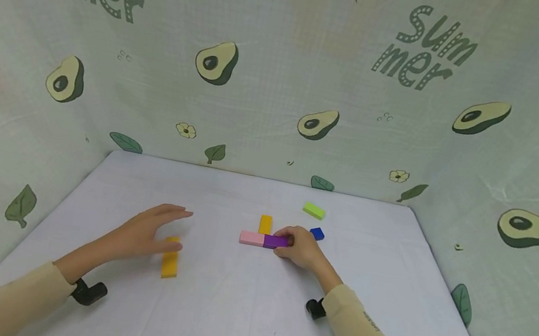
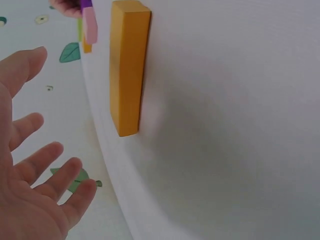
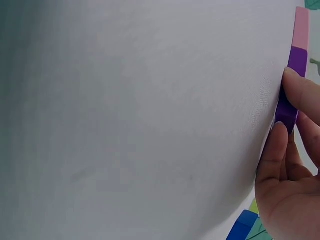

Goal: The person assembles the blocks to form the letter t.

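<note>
My right hand (image 1: 303, 248) pinches the right end of a purple block (image 1: 274, 242) between thumb and fingers. That block lies end to end with a pink block (image 1: 251, 238) on the white table. Behind the pair, an orange block (image 1: 265, 224) points away from me, near where they meet. My left hand (image 1: 143, 233) is spread over the table with nothing in its grasp. Below its thumb lies another orange block (image 1: 170, 265), which shows whole in the left wrist view, apart from the fingers. The right wrist view shows the thumb and fingertips on the purple block (image 3: 298, 62).
A blue block (image 1: 317, 234) lies just behind my right hand, and a lime green block (image 1: 314, 210) sits farther back. The white tabletop (image 1: 221, 326) ends at a cloth backdrop (image 1: 274, 74) printed with avocados and leaves, which also rises at both sides.
</note>
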The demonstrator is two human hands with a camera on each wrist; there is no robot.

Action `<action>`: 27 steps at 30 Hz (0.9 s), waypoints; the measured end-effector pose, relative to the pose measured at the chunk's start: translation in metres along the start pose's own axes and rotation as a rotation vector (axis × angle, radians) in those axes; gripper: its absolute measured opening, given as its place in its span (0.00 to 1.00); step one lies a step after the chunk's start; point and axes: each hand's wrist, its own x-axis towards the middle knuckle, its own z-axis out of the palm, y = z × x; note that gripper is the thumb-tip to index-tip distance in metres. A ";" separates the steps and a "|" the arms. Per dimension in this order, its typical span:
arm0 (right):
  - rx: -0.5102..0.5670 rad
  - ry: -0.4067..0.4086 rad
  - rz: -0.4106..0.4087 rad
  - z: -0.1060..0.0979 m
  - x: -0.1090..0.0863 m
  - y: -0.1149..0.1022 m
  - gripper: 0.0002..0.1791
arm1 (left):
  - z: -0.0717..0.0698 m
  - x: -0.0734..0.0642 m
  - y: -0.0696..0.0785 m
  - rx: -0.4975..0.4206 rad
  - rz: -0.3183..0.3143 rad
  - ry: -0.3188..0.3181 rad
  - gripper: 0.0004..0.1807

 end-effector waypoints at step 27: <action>-0.005 0.003 -0.004 0.002 -0.001 0.000 0.16 | 0.017 -0.039 -0.008 0.024 0.010 -0.116 0.41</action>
